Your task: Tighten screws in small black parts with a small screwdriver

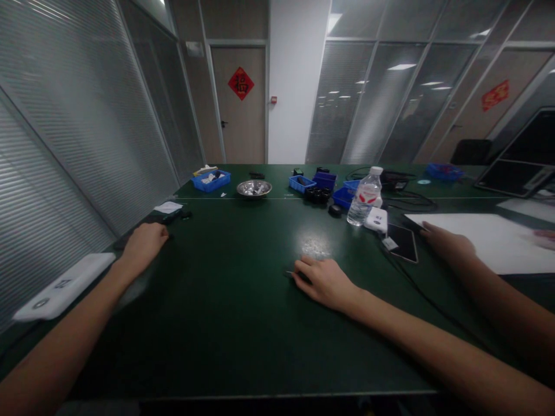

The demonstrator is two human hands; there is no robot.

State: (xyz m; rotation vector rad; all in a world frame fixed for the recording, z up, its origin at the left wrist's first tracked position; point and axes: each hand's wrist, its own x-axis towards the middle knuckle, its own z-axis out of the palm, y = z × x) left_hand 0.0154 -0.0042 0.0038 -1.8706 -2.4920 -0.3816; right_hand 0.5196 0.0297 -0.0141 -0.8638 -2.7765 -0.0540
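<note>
My left hand [145, 245] rests on the left side of the green table, its fingers curled closed. Whatever it may hold is hidden. Just beyond it lie small dark objects [173, 216] and a white paper slip [168, 207]. Closer to the middle, my right hand [323, 281] is low over the tabletop with fingers pinched together. A thin, pointed grey tip [288, 273] sticks out to the left from those fingers; its kind is too small to tell.
A metal bowl [254, 189] and blue bins [211, 180] stand toward the back. A water bottle [365, 197] is beside a white device [376, 221] and a dark tablet [402, 242]. At right, another person's hand [448, 242] touches a white sheet [494, 240]. A long white box [65, 286] lies left.
</note>
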